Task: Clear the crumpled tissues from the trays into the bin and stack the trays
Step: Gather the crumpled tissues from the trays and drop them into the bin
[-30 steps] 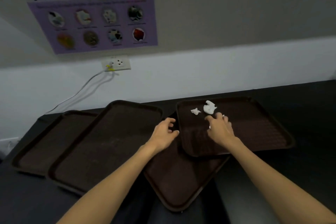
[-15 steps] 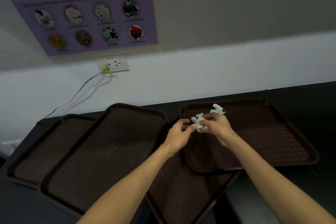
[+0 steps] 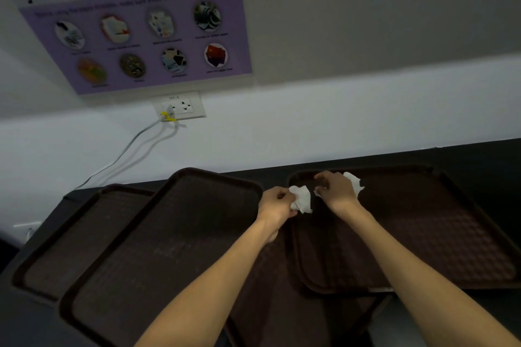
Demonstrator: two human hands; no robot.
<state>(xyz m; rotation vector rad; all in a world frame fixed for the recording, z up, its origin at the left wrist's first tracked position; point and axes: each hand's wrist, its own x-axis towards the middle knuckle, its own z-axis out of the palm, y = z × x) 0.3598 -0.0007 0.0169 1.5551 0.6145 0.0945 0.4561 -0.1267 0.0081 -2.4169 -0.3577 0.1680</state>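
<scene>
The tissue is a white, soft, creased wad of thin paper. It sits at the right side of the left hand, whose fingers are curled round its near edge and pinch it. It hangs just above the left rim of the right tray.

A second tissue, also white and crumpled, peeps out at the far right of the right hand, which covers most of it. That hand's fingers are bent down over the tray and a small white scrap shows at their tips. It may be pinching the paper, but I cannot tell, for the palm side is hidden.

The trays are dark brown rectangles with rounded corners, raised rims and a fine grid texture. The right tray lies partly on a middle tray, which the arms and the lower edge cut off. A left tray overlaps a far-left tray.

All rest on a black counter against a pale wall. On the wall are a white socket, a grey cable and a purple poster, whose small print is too blurred to read.
</scene>
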